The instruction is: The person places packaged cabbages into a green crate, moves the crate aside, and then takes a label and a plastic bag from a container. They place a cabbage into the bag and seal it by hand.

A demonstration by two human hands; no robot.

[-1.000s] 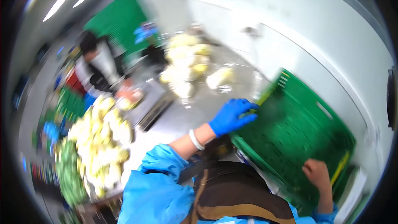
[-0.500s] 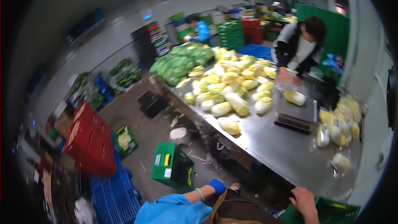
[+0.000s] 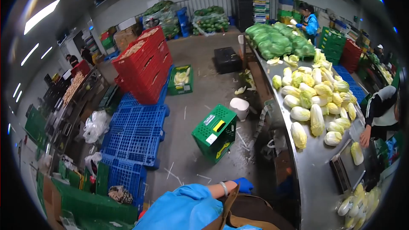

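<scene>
My left hand (image 3: 244,185), in a blue glove, hangs low in front of my brown apron (image 3: 255,211). Its fingers are hard to make out, and I see nothing in its grasp. My right hand is out of view. Beside me on the right runs a metal table (image 3: 313,174) with a heap of Chinese cabbages (image 3: 317,117). A scale (image 3: 347,166) on it bears one Chinese cabbage (image 3: 357,153), and a co-worker's hand (image 3: 365,136) is close by. Bagged cabbages (image 3: 358,204) lie at the near end.
A green crate (image 3: 215,130) stands on its side on the floor, near a white stool (image 3: 240,108). Blue pallets (image 3: 134,132) and stacked red crates (image 3: 145,70) are to the left. Green net bags (image 3: 277,40) lie at the table's far end.
My view has swung left, so the table now sits farther right. My right hand and the green crate beside it have left the view. The co-worker's hand remains near the scale.
</scene>
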